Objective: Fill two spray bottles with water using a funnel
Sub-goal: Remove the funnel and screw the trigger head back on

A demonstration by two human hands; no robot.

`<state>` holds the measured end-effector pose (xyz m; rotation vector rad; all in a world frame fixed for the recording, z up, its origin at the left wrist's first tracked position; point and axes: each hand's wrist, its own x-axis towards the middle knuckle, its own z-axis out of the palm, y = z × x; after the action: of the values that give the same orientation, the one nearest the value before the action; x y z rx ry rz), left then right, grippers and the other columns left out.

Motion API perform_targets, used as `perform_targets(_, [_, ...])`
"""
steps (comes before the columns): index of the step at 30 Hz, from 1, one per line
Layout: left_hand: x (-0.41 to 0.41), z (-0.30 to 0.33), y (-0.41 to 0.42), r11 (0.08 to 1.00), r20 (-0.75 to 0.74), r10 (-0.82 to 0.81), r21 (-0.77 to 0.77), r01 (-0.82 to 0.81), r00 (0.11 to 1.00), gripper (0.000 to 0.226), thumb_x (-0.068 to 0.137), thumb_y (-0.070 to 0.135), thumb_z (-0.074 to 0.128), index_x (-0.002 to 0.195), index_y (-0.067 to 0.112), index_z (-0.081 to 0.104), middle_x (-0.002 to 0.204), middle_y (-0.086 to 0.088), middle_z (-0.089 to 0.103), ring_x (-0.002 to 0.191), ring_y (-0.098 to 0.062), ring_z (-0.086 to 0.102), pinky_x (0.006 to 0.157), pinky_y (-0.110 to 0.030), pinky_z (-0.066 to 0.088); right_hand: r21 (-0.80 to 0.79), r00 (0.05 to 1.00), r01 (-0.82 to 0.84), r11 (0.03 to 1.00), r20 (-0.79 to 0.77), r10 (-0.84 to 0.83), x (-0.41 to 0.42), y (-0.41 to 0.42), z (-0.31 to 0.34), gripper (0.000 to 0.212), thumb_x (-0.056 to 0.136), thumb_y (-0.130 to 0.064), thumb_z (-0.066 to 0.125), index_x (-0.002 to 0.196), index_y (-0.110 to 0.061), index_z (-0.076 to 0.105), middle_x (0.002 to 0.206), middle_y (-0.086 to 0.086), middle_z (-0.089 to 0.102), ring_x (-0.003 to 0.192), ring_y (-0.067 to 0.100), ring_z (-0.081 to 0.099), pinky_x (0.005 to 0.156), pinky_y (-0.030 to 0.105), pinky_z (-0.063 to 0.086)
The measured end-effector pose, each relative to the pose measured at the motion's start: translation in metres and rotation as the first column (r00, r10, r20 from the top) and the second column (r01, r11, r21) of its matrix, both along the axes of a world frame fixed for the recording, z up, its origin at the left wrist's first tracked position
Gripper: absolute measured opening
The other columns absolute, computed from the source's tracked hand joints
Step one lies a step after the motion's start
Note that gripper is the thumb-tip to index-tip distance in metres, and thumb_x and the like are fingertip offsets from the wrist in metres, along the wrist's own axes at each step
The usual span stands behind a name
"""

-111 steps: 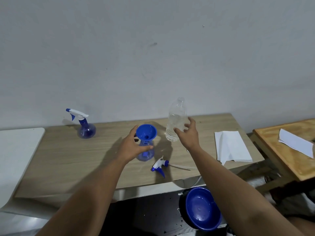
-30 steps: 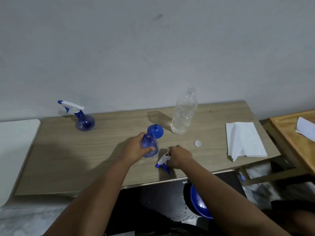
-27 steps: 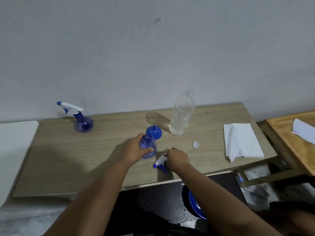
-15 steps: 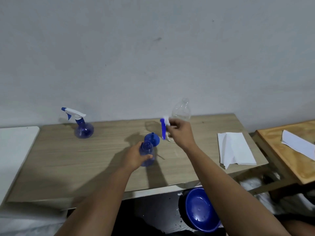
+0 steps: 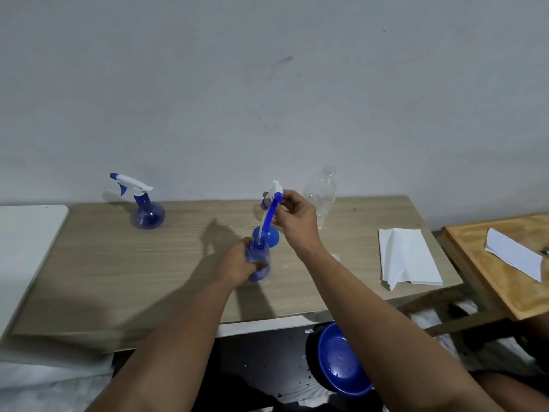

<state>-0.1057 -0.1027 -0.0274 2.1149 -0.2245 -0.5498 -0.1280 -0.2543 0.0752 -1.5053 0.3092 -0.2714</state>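
Note:
My left hand (image 5: pixel 236 264) grips a small blue spray bottle (image 5: pixel 259 261) standing on the wooden table (image 5: pixel 118 269). My right hand (image 5: pixel 292 217) holds the white-and-blue spray head (image 5: pixel 272 199) above it, and its dip tube reaches down into the bottle's open neck. The blue funnel (image 5: pixel 271 237) lies upside down on the table just behind the bottle. A second spray bottle (image 5: pixel 146 208) with its head on stands at the back left. A clear plastic water bottle (image 5: pixel 322 194), uncapped, stands behind my right hand.
A folded white paper towel (image 5: pixel 407 257) lies on the table's right side. A small white cap (image 5: pixel 335 257) peeks out beside my right forearm. A blue basin (image 5: pixel 341 362) sits on the floor below the front edge. A second wooden table (image 5: pixel 505 263) with paper stands at right.
My right hand picked the spray head up off the table, lifted it and brought it over the held bottle, its tube now entering the neck. My left hand kept its grip on the bottle.

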Motion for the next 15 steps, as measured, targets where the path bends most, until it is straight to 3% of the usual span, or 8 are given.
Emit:
perform_targets(2, [-0.002, 0.000, 0.001, 1.000, 0.017, 0.003, 0.003, -0.003, 1.000, 0.054, 0.070, 0.033, 0.087, 0.116, 0.033, 0.058, 0.106, 0.007, 0.071, 0.097, -0.020, 0.067, 0.088, -0.041, 0.055, -0.036, 0.998, -0.040, 0.999, -0.039, 0.039, -0.003, -0.001, -0.020, 0.018, 0.094, 0.008, 0.066, 0.111, 0.002, 0.071, 0.105, 0.018, 0.079, 0.103, 0.031, 0.077, 0.093, 0.047, 0.062])
perform_targets(5, [-0.004, -0.001, 0.001, 1.000, 0.012, 0.006, -0.011, -0.006, 1.000, 0.055, 0.072, 0.035, 0.088, 0.119, 0.030, 0.059, 0.102, 0.006, 0.070, 0.093, -0.020, 0.066, 0.082, -0.038, 0.055, -0.081, 0.990, -0.116, 0.990, -0.096, 0.108, -0.012, 0.001, -0.051, 0.019, 0.092, 0.013, 0.065, 0.110, 0.008, 0.069, 0.099, 0.015, 0.078, 0.089, 0.013, 0.075, 0.083, 0.027, 0.060])
perform_targets(8, [-0.003, -0.005, 0.001, 1.000, 0.069, -0.020, -0.004, 0.020, 0.997, 0.056, 0.073, 0.034, 0.085, 0.122, 0.029, 0.059, 0.104, 0.004, 0.071, 0.092, -0.021, 0.067, 0.080, -0.039, 0.055, -0.066, 0.982, -0.146, 0.987, -0.128, 0.137, -0.020, 0.002, -0.071, 0.019, 0.092, 0.015, 0.066, 0.111, 0.010, 0.066, 0.098, 0.016, 0.077, 0.087, 0.008, 0.076, 0.081, 0.019, 0.056])
perform_targets(15, [-0.004, -0.009, 0.001, 1.000, 0.072, -0.006, -0.007, 0.006, 0.997, 0.044, 0.082, 0.036, 0.076, 0.122, 0.035, 0.058, 0.102, 0.013, 0.070, 0.094, -0.016, 0.068, 0.083, -0.039, 0.056, -0.137, 0.988, -0.136, 0.981, -0.090, 0.125, -0.025, 0.003, -0.086, 0.031, 0.091, 0.008, 0.072, 0.119, -0.005, 0.075, 0.107, 0.005, 0.080, 0.099, 0.012, 0.076, 0.091, 0.026, 0.057])
